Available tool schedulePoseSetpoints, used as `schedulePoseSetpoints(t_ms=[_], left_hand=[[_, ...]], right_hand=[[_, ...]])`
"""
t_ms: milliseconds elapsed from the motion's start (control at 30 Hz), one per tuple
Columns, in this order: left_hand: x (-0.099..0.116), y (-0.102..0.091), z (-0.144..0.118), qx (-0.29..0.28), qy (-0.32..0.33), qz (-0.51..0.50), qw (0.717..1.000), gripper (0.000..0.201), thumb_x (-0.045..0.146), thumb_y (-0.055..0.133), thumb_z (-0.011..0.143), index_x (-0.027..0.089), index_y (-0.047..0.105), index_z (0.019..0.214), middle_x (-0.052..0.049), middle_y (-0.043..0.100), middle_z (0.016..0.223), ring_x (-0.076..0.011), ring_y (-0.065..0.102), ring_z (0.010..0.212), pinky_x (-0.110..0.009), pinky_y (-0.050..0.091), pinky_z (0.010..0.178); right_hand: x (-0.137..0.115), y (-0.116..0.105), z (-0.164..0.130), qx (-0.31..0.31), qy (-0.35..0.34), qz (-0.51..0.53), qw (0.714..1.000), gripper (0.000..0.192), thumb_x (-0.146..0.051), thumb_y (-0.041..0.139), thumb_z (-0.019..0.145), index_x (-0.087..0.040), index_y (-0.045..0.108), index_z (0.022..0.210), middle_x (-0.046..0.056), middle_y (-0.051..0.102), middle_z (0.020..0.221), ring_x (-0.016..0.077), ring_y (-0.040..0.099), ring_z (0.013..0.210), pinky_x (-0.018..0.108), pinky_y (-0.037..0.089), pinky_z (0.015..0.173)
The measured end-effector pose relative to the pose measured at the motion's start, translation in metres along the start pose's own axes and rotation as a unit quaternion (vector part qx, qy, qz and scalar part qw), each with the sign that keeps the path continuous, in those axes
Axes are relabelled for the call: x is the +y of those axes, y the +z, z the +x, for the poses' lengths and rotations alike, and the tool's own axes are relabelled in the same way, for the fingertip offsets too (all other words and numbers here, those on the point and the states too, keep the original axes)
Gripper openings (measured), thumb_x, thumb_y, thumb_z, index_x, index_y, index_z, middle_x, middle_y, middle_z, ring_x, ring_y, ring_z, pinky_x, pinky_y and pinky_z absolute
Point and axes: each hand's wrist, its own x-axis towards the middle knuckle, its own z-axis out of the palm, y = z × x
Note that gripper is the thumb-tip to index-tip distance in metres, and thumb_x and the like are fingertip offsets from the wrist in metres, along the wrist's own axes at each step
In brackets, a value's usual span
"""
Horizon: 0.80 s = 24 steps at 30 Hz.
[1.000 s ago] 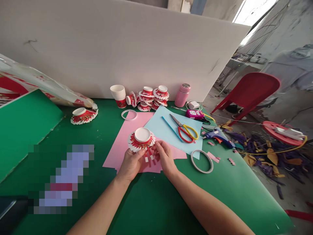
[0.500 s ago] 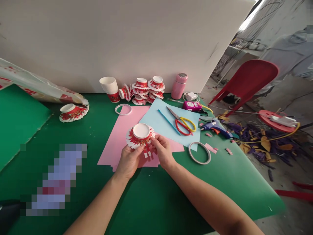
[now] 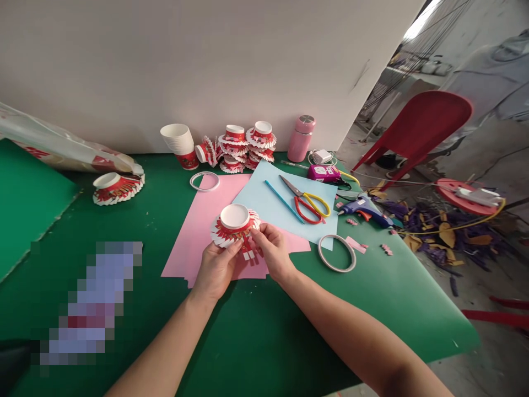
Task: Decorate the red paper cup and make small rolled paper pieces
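Note:
Between my hands is a red-and-white paper cup (image 3: 235,217), upside down, its wall cut into strips that fan out around the base. My left hand (image 3: 217,268) grips its near left edge, thumb on top. With thumb and fingers pinched together, my right hand (image 3: 273,251) holds strips on the near right side. A couple of strips hang down between the hands, over the pink paper (image 3: 185,242). Beyond the cup, scissors (image 3: 308,201) with red and yellow handles and a blue pencil-like stick (image 3: 284,202) rest on light blue paper (image 3: 264,184).
Against the white board stand a stack of paper cups (image 3: 179,146), several cut cups (image 3: 235,146) and a pink bottle (image 3: 301,139). Another cut cup (image 3: 118,187) sits at left. Tape rolls (image 3: 336,253), a glue gun (image 3: 366,209) and pink scraps lie at right. A red chair (image 3: 425,129) stands beyond.
The view has shifted slightly, so most things appear a little higher and further left. Both hands still hold the cut cup, and the right fingers have moved slightly along the strips.

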Motion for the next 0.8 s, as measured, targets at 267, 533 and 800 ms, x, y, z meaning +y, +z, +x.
schedulePoseSetpoints(t_ms=[267, 533, 800], left_hand=[[0.000, 0.001, 0.000, 0.020, 0.001, -0.015, 1.000, 0.028, 0.018, 0.080, 0.055, 0.017, 0.073, 0.081, -0.004, 0.074, 0.088, -0.0205, 0.064, 0.090, -0.035, 0.044, 0.092], [0.006, -0.001, 0.002, -0.011, 0.011, -0.028, 0.999, 0.029, 0.015, 0.074, 0.061, 0.018, 0.071, 0.090, -0.006, 0.072, 0.101, -0.0223, 0.062, 0.099, -0.033, 0.045, 0.091], [0.010, -0.006, 0.007, 0.049, 0.002, -0.075, 0.996, 0.021, 0.010, 0.072, 0.060, 0.016, 0.071, 0.080, -0.001, 0.072, 0.077, -0.0134, 0.064, 0.071, -0.024, 0.048, 0.068]], right_hand=[[0.002, 0.001, 0.000, -0.017, -0.011, -0.014, 1.000, 0.030, -0.044, 0.066, 0.068, -0.018, 0.051, 0.069, -0.007, 0.047, 0.052, 0.0057, 0.036, 0.043, 0.020, 0.027, 0.041], [0.003, -0.001, -0.001, -0.024, -0.020, -0.058, 0.998, 0.025, -0.041, 0.060, 0.074, -0.018, 0.051, 0.076, -0.005, 0.049, 0.059, 0.0070, 0.041, 0.049, 0.020, 0.033, 0.044], [0.001, -0.004, -0.013, -0.054, -0.332, -0.341, 0.878, 0.021, -0.015, 0.050, 0.074, -0.020, 0.052, 0.095, 0.006, 0.054, 0.093, 0.0147, 0.054, 0.075, 0.029, 0.048, 0.062]])
